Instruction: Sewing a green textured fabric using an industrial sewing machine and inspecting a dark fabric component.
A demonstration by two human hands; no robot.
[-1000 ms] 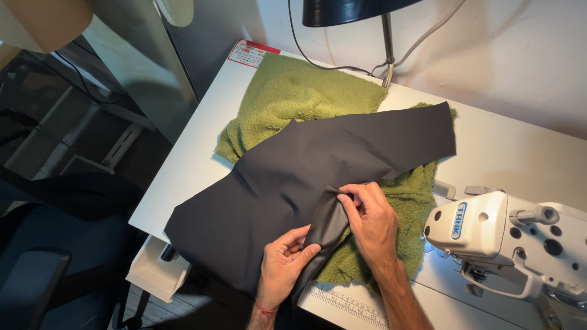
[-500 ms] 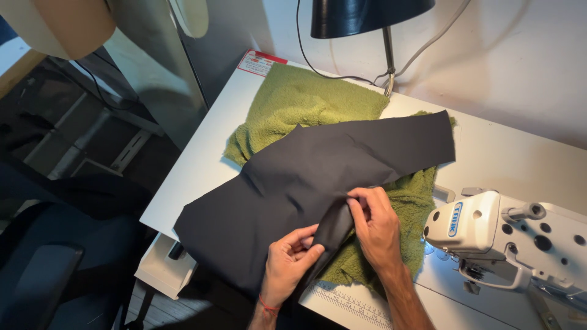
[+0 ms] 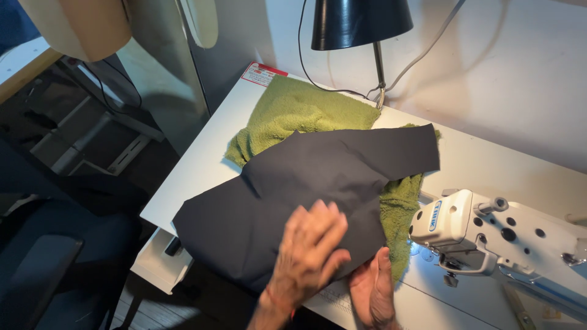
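Head view: dark grey fabric piece spread mid-frame on white sewing table, overlapping green towel. Left hand lies flat, fingers spread, pressing the fabric's lower part. Right hand pinches the fabric's lower-right edge. White sewing machine at right; black lamp above.

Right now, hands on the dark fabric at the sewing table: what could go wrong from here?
1. The dark fabric overhangs the table at its near edge; it could slide off if the left hand lifts.
2. It lies on a loose green towel, which may shift or bunch under pressing.
3. The right hand is close to the sewing machine head; fabric could snag there.
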